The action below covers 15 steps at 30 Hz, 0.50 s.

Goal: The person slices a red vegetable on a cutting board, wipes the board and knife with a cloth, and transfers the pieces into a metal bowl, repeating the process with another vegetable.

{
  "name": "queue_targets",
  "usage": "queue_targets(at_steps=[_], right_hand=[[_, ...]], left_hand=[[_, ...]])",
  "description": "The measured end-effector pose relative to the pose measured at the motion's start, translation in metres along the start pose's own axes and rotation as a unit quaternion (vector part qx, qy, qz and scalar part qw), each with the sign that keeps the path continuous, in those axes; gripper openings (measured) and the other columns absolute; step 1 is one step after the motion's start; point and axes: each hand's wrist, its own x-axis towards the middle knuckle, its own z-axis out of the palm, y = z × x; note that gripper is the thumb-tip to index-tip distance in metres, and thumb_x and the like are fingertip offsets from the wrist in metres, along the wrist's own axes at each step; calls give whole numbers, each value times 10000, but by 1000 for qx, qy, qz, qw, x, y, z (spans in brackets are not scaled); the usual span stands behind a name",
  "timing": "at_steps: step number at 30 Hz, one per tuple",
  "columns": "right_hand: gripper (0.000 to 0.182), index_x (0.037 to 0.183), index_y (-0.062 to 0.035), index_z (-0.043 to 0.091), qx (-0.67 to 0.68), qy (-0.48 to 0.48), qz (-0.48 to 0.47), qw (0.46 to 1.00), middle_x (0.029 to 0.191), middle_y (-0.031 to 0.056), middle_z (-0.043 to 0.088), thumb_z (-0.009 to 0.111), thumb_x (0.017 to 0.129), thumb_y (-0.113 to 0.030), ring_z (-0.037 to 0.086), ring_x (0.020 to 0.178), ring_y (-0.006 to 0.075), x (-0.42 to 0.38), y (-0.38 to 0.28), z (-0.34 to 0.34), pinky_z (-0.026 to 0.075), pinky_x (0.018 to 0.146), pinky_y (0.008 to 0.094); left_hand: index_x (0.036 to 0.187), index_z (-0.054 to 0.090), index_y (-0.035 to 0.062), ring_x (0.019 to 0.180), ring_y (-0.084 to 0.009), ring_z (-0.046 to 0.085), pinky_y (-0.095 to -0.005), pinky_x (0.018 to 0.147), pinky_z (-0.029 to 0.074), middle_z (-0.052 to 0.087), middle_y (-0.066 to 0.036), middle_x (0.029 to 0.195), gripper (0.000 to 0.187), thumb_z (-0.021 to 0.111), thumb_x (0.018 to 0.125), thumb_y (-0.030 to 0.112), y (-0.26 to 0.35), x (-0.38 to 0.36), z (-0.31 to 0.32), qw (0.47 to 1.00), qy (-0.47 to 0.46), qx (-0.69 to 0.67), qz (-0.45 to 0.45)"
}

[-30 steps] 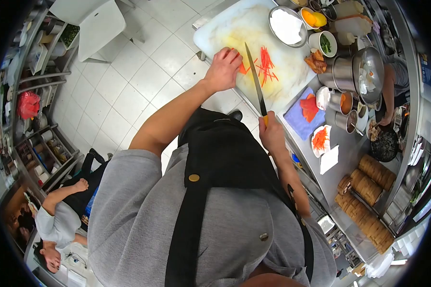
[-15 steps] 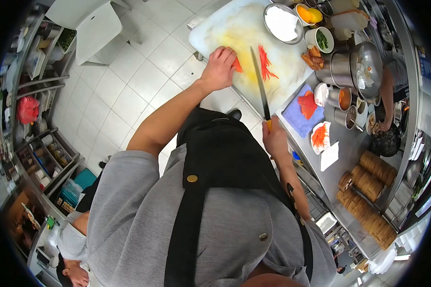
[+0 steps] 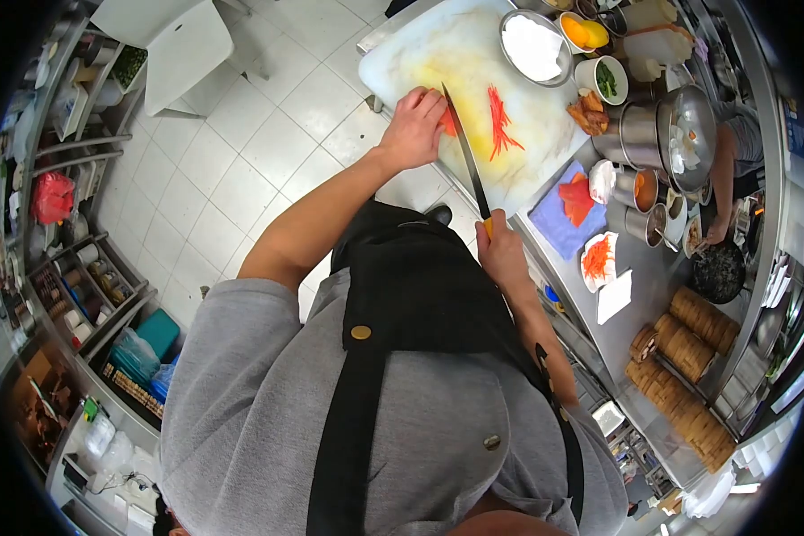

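Observation:
My left hand [image 3: 414, 130], fingers curled, presses a piece of carrot [image 3: 448, 123] down on the white cutting board [image 3: 411, 67], near its left edge. Most of the piece is hidden by the fingers. A kitchen knife [image 3: 467, 147] with a yellow handle is gripped in my right hand [image 3: 502, 254]. Its long blade points away from me, with the front part right beside the carrot and my left fingertips. To the right of the blade, thin orange-red carrot strips [image 3: 500, 123] lie in a small heap on the yellow-stained board.
Right of the board are a metal bowl [image 3: 534, 49] with something white, a bowl of greens [image 3: 606, 79], and a blue cloth [image 3: 558, 219] under orange-red pieces. A dish of orange shreds [image 3: 598, 259] and bamboo steamers [image 3: 679, 402] stand nearer. Another person's arm [image 3: 725, 170] reaches in across the counter.
The knife has swung left, from near the strips to beside the carrot piece under my left hand. My right hand has shifted slightly left. The person at lower left has mostly gone from view.

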Motion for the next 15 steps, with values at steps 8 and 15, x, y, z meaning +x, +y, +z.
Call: queue_targets(at_steps=[8, 15], right_hand=[[220, 954, -6, 406, 1, -4, -3, 1000, 624, 239, 581, 568, 920, -151, 585, 581, 445, 0, 1, -3, 459, 517, 532], [224, 947, 5, 400, -7, -14, -11, 1000, 598, 234, 574, 558, 924, -152, 587, 570, 437, 1, 1, -3, 467, 516, 525]], left_hand=[[1210, 516, -32, 1199, -353, 408, -451, 1015, 352, 484, -170, 1254, 492, 650, 755, 102, 1, 0, 1, 1000, 0, -4, -3], [1230, 501, -31, 1202, -353, 402, -455, 1019, 346, 473, -172, 1269, 510, 646, 760, 104, -1, 0, 0, 1000, -6, -1, -2]])
